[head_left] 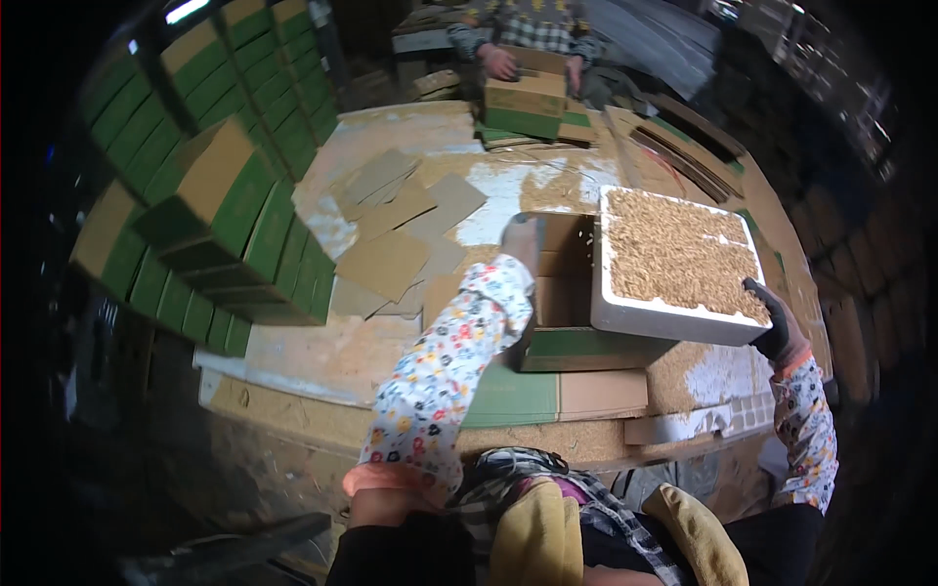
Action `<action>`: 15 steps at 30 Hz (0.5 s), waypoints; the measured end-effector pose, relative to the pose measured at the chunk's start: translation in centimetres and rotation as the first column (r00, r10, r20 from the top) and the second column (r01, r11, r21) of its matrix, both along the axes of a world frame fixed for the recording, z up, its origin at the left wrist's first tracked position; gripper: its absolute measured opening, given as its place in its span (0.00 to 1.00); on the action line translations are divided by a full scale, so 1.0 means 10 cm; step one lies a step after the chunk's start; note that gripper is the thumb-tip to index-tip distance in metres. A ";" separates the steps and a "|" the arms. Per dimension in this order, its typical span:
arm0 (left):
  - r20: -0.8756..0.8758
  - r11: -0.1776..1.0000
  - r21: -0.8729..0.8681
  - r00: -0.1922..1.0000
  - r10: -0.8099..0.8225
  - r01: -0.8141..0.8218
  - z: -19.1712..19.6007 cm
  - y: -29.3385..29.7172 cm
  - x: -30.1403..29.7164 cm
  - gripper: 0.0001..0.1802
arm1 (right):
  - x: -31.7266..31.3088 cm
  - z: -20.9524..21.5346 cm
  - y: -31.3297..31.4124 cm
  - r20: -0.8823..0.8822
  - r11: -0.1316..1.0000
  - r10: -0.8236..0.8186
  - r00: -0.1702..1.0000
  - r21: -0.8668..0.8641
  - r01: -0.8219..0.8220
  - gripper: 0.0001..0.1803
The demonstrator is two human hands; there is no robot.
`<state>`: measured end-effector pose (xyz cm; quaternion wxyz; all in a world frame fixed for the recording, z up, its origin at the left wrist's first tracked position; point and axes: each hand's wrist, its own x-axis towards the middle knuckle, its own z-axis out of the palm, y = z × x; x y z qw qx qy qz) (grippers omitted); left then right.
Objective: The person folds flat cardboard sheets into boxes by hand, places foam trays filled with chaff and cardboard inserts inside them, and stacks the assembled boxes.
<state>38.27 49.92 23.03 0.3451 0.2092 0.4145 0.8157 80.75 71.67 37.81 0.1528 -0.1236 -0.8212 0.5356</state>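
A white foam tray (645, 319), filled with small light-brown grains or pellets (674, 244), is tilted over the right part of an open cardboard box (598, 349). My right hand (779, 330), in a dark glove, grips the tray's near right corner. At the box's far left edge, my left hand (523, 242) holds the box wall; its fingers are partly hidden. A few white bits show by the tray's left edge, above the box's opening. The box is brown inside and green on its near side, and its bottom is mostly in shadow.
Flat cardboard pieces (396, 264) lie left of the box. Stacked green-and-brown boxes (244, 225) stand at the left. Across the table (322, 356), a person's hands (500, 64) hold another box (526, 96). Flattened cardboard (689, 156) lies far right; a white foam piece (684, 425) sits at the near edge.
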 end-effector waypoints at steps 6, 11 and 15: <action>0.364 0.951 -0.204 0.920 -0.147 0.233 0.64 -0.24 0.33 0.27 | -0.81 0.18 -0.63 0.210 0.596 0.220 0.953 0.744 -0.302 0.35; -0.535 0.790 -0.457 0.836 0.123 -0.409 -0.30 -1.07 -0.39 0.28 | -1.21 -0.39 -0.90 0.622 0.875 -0.199 0.757 -0.235 0.423 0.09; -0.563 -0.113 -0.669 0.600 -0.569 -0.734 -0.94 -1.88 -1.31 0.54 | -1.12 -0.53 -0.78 0.549 0.871 -0.336 0.766 -0.128 0.474 0.07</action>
